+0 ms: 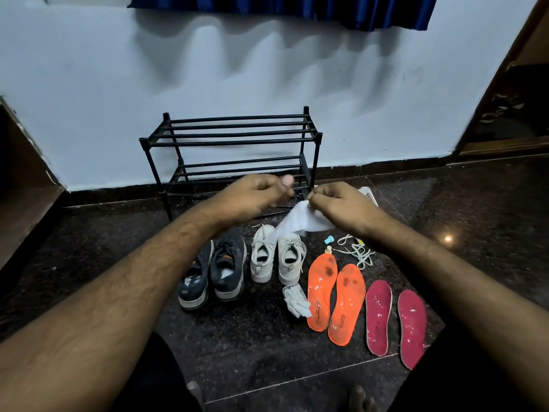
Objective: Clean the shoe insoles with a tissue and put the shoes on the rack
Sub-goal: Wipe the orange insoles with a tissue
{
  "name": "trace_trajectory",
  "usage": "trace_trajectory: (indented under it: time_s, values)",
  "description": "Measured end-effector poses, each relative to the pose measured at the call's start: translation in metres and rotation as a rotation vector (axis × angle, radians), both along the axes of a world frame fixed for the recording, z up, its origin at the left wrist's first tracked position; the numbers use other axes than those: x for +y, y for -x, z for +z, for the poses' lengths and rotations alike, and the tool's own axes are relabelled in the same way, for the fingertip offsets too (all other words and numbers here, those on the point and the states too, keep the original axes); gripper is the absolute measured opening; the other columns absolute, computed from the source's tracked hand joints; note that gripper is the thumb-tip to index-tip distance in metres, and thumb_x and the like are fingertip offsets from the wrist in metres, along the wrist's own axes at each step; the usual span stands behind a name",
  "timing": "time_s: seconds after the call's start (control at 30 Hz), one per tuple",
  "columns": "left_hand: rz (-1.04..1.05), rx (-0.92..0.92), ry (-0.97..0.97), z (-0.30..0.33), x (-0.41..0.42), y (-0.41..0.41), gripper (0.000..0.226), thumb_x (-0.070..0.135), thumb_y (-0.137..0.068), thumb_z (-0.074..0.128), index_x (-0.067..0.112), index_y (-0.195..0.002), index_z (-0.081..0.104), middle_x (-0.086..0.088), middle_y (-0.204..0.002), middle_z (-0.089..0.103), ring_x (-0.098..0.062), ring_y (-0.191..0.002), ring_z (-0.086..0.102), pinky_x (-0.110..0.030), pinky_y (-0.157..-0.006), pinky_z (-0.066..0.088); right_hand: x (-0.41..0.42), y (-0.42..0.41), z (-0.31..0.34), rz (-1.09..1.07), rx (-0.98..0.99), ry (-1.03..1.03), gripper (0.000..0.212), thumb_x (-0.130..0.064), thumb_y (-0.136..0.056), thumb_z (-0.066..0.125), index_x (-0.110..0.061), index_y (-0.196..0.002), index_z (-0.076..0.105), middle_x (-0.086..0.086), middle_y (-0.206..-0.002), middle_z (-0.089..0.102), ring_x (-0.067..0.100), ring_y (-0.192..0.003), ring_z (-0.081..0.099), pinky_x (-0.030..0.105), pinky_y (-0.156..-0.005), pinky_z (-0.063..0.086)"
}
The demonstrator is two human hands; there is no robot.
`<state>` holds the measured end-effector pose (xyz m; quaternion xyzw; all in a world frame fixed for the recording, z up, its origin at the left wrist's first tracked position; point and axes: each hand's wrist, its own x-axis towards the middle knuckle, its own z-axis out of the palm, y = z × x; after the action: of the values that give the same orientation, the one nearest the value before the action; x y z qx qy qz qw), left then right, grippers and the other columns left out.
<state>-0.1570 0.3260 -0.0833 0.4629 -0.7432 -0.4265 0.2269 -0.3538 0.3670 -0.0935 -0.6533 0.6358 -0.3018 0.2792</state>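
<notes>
**Insoles still dirty, rack empty, fresh tissue in hand**

Early stage, I judged. My right hand [341, 203] pinched the top edge of a white tissue [300, 220], thin and limp, hanging above the white sneakers [277, 258]. My left hand [255, 193] was blurred, fingers curled; I couldn't tell whether it gripped the tissue.

Orange insoles [335, 298], glossy and translucent, carried dark smudges and white flecks; the maroon insoles [395, 319] to their right were flecked too. Crumpled tissues [295, 301] lay on the floor left of them. Dark sneakers [212, 270] sat farthest left. The black tubular shoe rack [231, 150] stood far, against the wall, holding nothing.
</notes>
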Motion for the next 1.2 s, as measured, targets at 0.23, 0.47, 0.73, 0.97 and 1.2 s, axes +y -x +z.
trace_trajectory:
  time_s: [0.23,0.47,0.73,0.97,1.2]
  values:
    - [-0.15,0.154,-0.216,-0.006,-0.004,0.016,0.05,0.036,-0.076,0.079,0.001,-0.111,0.068,-0.022,-0.103,0.072,-0.029,-0.087,0.056,-0.033,-0.068,0.044,0.002,0.011,0.01,0.115,-0.211,-0.109,0.021,-0.015,-0.098,0.055,-0.015,-0.083,0.07,-0.004,-0.062,0.06,0.004,-0.048,0.049,0.018,-0.046,0.036]
    - [0.05,0.265,-0.264,-0.009,-0.008,0.02,0.018,0.021,-0.091,0.071,0.005,-0.098,0.068,-0.014,-0.088,0.073,-0.022,-0.072,0.065,-0.03,-0.062,0.052,-0.013,0.012,-0.011,-0.212,-0.544,0.003,0.023,-0.018,-0.092,0.071,-0.011,-0.111,0.061,0.009,-0.088,0.065,0.02,-0.066,0.059,0.032,-0.054,0.048]
    - [0.448,0.71,-0.244,0.003,0.004,0.057,0.01,0.013,-0.09,0.071,0.005,-0.096,0.07,-0.008,-0.084,0.073,-0.013,-0.062,0.064,-0.016,-0.044,0.047,-0.002,-0.015,-0.015,-0.351,-0.47,0.206,0.038,-0.047,-0.094,0.062,-0.024,-0.115,0.041,0.002,-0.094,0.062,0.015,-0.08,0.064,0.032,-0.068,0.051]
    - [0.475,0.947,-0.262,0.014,0.008,0.08,0.009,0.012,-0.097,0.063,0.009,-0.091,0.067,-0.005,-0.07,0.07,-0.01,-0.052,0.064,-0.016,-0.044,0.047,-0.008,-0.016,0.021,-0.21,-0.316,0.354,0.031,-0.026,-0.093,0.066,-0.03,-0.119,0.049,-0.007,-0.077,0.061,0.008,-0.063,0.059,0.025,-0.058,0.047]
    - [0.369,0.848,-0.103,0.008,0.001,0.102,0.027,-0.002,-0.091,0.067,0.008,-0.114,0.056,-0.013,-0.09,0.072,-0.027,-0.082,0.067,-0.037,-0.075,0.056,-0.019,0.048,0.023,-0.179,-0.147,0.363,0.015,-0.024,-0.088,0.074,-0.019,-0.103,0.074,-0.004,-0.089,0.077,0.011,-0.085,0.073,0.036,-0.082,0.06]
